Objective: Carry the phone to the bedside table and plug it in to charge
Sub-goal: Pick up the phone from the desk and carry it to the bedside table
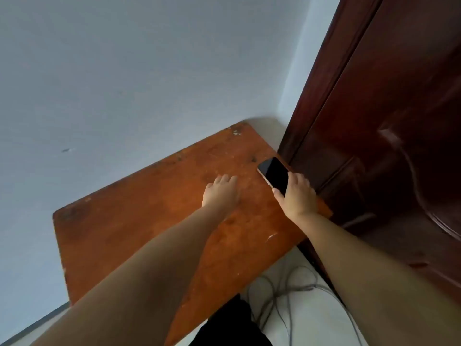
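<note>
A black phone [274,174] with a dark screen and a pale edge is over the right side of a worn orange-brown wooden table [129,231]. My right hand [298,198] is shut on the phone's near end, thumb on its left edge. The phone's far end points toward the table's back corner; whether it touches the tabletop I cannot tell. My left hand [220,192] is flat on the tabletop, to the left of the phone, fingers slightly curled, holding nothing.
A dark brown wooden door [389,121] stands close along the table's right side. A pale blue wall [139,71] backs the table. Grey cables [282,293] lie tangled on the light floor in front of the table. A dark garment [229,323] shows at the bottom.
</note>
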`<state>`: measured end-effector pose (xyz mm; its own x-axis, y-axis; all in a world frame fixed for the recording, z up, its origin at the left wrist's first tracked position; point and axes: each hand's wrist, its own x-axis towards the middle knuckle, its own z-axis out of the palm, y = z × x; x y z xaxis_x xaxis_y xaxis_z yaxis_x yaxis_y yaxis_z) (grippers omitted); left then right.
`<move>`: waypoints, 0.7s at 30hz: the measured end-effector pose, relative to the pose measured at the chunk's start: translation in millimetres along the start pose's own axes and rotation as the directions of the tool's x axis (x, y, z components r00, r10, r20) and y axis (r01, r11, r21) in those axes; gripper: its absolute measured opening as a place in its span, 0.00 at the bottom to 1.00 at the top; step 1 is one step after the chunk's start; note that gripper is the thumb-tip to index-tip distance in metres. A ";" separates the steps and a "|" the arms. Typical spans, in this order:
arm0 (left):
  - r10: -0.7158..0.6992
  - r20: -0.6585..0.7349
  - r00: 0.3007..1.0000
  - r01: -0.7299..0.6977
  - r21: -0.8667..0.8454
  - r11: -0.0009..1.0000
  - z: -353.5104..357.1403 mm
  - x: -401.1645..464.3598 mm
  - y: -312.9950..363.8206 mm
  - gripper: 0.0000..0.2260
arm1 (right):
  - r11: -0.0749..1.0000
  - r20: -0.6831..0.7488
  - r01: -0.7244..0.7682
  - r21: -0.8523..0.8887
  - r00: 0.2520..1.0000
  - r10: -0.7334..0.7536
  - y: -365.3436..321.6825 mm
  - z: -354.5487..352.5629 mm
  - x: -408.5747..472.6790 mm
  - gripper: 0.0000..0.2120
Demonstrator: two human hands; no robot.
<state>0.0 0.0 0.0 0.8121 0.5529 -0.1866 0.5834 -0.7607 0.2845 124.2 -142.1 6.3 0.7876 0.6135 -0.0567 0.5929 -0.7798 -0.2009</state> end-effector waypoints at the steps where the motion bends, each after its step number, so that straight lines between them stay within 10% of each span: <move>1: -0.007 0.010 1.000 0.007 0.004 1.000 6.1 6.0 0.8 0.19 | 0.999 0.002 -0.041 0.018 0.999 0.041 1.3 7.1 7.1 0.34; 6: 0.022 -0.047 0.999 -0.018 0.087 0.996 47.1 21.0 -11.1 0.22 | 0.991 -0.002 -0.129 -0.020 0.992 0.129 4.6 32.5 34.5 0.46; 21: 0.063 0.099 0.993 -0.071 0.081 0.994 17.4 33.8 -20.6 0.23 | 0.997 0.004 -0.073 0.017 0.997 0.073 -6.7 1.5 46.5 0.36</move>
<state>15.7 28.4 -28.5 0.8449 0.4673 -0.2602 0.5232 -0.8232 0.2204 156.6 -108.2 3.6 0.8284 0.5552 -0.0748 0.5306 -0.8204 -0.2130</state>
